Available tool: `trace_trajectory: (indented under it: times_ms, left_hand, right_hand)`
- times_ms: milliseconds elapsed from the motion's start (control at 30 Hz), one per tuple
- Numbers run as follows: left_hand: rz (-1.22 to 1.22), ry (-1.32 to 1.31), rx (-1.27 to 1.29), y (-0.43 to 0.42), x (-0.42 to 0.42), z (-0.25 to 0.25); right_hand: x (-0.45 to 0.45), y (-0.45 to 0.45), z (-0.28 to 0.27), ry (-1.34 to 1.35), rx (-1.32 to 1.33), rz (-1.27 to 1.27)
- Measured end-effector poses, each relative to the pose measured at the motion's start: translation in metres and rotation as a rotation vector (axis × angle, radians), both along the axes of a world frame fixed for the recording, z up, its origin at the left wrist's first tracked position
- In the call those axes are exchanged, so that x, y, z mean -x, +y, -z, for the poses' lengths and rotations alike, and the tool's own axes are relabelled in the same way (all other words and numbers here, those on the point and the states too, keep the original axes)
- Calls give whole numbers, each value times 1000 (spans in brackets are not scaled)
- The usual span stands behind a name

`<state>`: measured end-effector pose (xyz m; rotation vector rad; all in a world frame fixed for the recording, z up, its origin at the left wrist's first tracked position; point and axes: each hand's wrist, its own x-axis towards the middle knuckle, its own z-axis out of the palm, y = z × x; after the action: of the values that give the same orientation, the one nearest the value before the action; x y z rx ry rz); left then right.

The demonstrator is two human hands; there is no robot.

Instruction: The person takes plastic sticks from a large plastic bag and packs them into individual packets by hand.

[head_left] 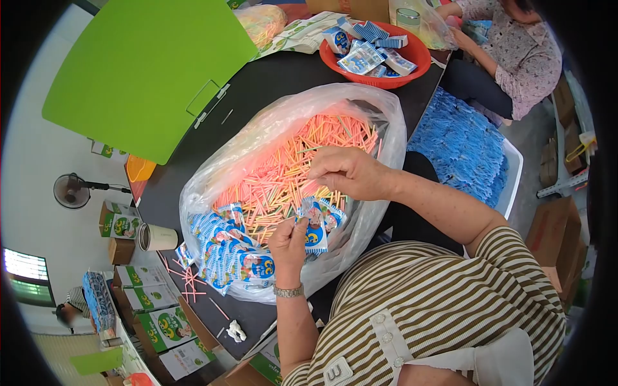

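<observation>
My left hand (287, 243), with a metal-banded watch on its wrist, pinches the edge of a small blue-and-white printed packet (315, 233). Just above and to the right, my right hand (351, 172) is closed, fingertips pressed together over the sticks; what it holds, if anything, is hidden. Both hands are over a large clear plastic bag (386, 106), wide open and full of thin pink, orange and yellow sticks (264, 183). A pile of similar blue packets (222, 248) lies at the bag's near left side, beside my left hand.
A red bowl (412, 74) of packets stands at the table's far end. Beside the table, a white tub (515, 174) holds many blue packets. Another person (496, 58) sits at upper right. A paper cup (158, 237) and loose sticks (187, 280) are at the left edge.
</observation>
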<state>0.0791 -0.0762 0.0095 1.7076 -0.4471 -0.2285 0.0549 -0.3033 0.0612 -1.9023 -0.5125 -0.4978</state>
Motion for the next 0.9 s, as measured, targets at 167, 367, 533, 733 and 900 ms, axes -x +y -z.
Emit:
trace_trajectory:
  times_ms: [167,367,533,733,900]
  left_hand:
    - [61,-247,-110,1,0,-3]
    - [168,-462,-157,-5,7,-8]
    - [90,-533,-138,-6,5,-13]
    - [95,-552,-108,0,2,-15]
    - [140,-528,-99,8,-4,-16]
  right_hand:
    - [0,6,-16,-162,216,-97]
    - [5,7,-31,46,446,-287]
    - [-3,7,-51,-13,538,-251]
    - [3,16,-60,45,597,-276]
    - [-4,10,-67,-177,459,-218]
